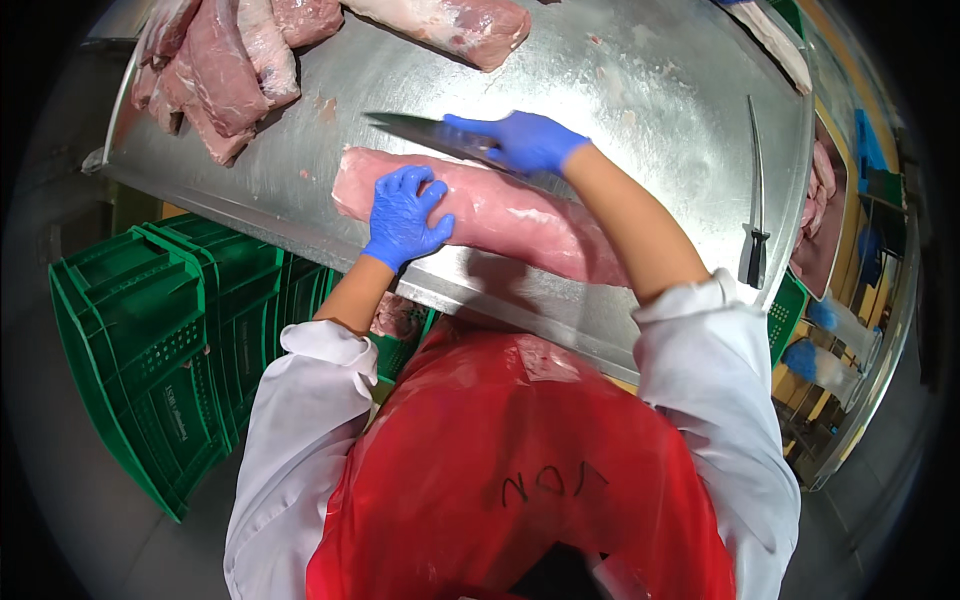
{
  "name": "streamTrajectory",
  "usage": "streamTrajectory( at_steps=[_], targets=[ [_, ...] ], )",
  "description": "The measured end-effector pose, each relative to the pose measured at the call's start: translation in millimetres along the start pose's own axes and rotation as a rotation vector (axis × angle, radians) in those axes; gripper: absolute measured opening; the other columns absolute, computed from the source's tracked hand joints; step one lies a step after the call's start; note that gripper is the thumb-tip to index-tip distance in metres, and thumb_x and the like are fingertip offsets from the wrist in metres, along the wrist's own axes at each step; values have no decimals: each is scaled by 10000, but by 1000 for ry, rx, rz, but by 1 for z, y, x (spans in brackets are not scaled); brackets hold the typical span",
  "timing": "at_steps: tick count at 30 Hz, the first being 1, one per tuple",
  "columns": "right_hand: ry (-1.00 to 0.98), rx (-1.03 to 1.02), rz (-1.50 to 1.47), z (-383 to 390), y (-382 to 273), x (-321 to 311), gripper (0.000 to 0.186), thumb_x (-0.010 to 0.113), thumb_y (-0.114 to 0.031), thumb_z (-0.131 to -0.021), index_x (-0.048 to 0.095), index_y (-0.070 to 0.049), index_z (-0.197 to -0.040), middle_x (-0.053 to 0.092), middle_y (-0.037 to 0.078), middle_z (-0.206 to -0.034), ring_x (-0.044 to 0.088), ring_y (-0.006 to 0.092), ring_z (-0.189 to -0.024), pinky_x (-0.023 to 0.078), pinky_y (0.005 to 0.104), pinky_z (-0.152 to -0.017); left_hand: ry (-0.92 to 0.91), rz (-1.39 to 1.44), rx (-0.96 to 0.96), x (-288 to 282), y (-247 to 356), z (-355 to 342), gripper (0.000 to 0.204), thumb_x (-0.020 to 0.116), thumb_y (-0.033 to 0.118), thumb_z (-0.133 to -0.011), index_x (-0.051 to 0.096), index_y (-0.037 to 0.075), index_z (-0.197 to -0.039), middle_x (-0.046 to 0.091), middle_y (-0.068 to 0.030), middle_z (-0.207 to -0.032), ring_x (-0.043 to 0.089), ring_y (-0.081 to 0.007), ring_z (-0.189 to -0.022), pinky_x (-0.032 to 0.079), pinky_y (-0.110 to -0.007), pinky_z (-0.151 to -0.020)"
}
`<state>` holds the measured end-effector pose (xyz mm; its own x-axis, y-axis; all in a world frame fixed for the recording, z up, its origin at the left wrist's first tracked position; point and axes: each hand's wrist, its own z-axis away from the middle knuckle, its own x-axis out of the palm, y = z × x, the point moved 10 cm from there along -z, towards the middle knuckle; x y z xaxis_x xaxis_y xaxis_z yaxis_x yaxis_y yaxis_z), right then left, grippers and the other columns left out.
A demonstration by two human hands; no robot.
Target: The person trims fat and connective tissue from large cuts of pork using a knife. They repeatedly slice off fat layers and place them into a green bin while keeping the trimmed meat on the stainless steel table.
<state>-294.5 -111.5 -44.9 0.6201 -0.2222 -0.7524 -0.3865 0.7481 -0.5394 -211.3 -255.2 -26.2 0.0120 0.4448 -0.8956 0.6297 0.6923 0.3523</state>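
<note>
A long, pale pink pork loin [500,212] lies across the metal table near its front edge. My left hand [404,218], in a blue glove, presses on its left part with curled fingers. In my right hand [530,142], also blue-gloved, is a knife [425,130], its blade pointing left along the loin's far side. The index finger stretches along the top of the knife, and the handle is mostly hidden in the grip. My right forearm covers part of the loin's right end.
Several cuts of meat [215,75] are piled at the table's far left, and another long piece [450,25] lies at the back. A sharpening steel [757,190] rests by the right edge. Green crates [150,340] stand at the left; a meat-filled tub [830,255] is beyond the right edge.
</note>
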Motion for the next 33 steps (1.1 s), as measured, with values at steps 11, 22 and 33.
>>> streamTrajectory(
  at_steps=[11, 22, 33],
  targets=[
    [-287, 154, 65, 124, 49, 6, 597, 391, -224, -1022, 247, -399, -1575, 695, 177, -1150, 705, 354, -923, 536, 441, -874, -61, -52, -169, 11, -15, -13, 504, 716, 413, -713, 675, 106, -1110, 563, -153, -1212, 513, -368, -1160, 379, -514, -985],
    [230, 443, -202, 338, 151, 6, 678, 548, -184, -990, 242, -259, -1590, 667, 233, -1172, 654, 470, -962, 530, 491, -862, 90, -21, -141, 3, 72, -54, 472, 710, 351, -714, 614, 83, -1090, 550, -174, -1182, 513, -377, -1116, 370, -529, -966],
    [-115, 241, 32, 200, 98, 40, 616, 492, -266, -1000, 272, -407, -1558, 697, 212, -1012, 686, 392, -843, 541, 483, -828, -52, -37, 32, 76, 176, -56, 344, 661, 373, -746, 625, 141, -998, 571, -125, -1071, 541, -334, -1001, 401, -499, -842]
  ],
)
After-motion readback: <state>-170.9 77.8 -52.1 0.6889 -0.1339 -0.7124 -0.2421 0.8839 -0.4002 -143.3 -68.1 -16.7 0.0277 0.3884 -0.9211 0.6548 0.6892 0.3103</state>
